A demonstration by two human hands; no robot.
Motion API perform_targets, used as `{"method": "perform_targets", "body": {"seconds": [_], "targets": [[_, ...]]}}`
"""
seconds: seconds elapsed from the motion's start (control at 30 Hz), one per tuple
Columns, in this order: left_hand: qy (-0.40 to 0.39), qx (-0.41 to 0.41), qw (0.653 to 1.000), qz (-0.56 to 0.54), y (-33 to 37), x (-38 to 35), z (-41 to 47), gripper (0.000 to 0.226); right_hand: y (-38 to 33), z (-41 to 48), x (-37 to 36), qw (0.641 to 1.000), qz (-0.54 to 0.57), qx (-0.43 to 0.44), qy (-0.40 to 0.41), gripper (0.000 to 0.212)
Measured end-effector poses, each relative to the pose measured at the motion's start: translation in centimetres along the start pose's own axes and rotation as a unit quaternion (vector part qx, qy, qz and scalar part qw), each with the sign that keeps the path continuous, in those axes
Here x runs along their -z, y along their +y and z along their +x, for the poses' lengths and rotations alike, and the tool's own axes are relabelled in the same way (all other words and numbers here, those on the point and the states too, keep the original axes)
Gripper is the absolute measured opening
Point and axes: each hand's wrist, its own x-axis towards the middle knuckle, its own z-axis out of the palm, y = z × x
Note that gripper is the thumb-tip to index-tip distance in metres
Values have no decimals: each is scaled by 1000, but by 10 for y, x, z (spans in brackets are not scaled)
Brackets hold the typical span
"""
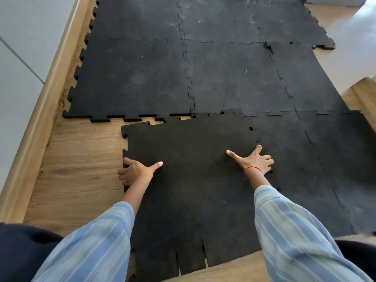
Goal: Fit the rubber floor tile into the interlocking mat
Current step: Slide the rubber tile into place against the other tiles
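- Head view: the tile (193, 180) is a black, speckled rubber square with jigsaw-style tabs and notches cut along its edges; three narrow slits cut into its near edge.
- It lies on the wood floor (81, 159), turned slightly out of line with the mat (223, 68), a spread of the same black tiles already locked together.
- The tile's far edge meets the mat's near row of tabs; at its far right corner the edge rides up over the mat, while toward the far left a thin strip of floor shows between the two.
- Its right edge lies along, and partly over, the mat tile beside it; the teeth there look unseated.
- Its left edge is free, with bare floor beside it.
- The left hand (136, 170) clasps the tile's left edge: thumb laid flat on top and pointing inward, fingers curled around the rim.
- The right hand (254, 161) is spread open and flat, palm down, on the tile near its right edge, with the thumb pointing left and the fingers reaching over the seam; it grips nothing.
- A red thread (252, 168) circles the right wrist.
- Both arms reach forward in blue striped sleeves (295, 231).
- A wooden skirting (46, 102) runs along the left wall.
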Motion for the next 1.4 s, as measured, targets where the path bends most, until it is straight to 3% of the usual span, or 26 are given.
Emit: {"method": "perform_targets", "body": {"seconds": [0.3,0.6,0.77,0.93,1.2,1.4], "targets": [[-21,14,997,-78,-5,14,9,100,2,2,17,991,113,-27,68,103],[-37,6,987,-156,-8,55,26,94,-12,-15,23,970,229,-56,49,98],[15,-32,987,-159,-6,80,30,89,-10,-39,14,955,281,-87,47,93],[71,-14,984,-162,-15,115,41,87,-32,-69,8,942,324,-67,46,87],[72,7,993,-98,-63,144,93,109,-86,-100,-10,949,314,28,-32,85],[43,-24,992,-112,-81,162,138,92,-94,-118,-54,942,326,4,-76,70]]}}
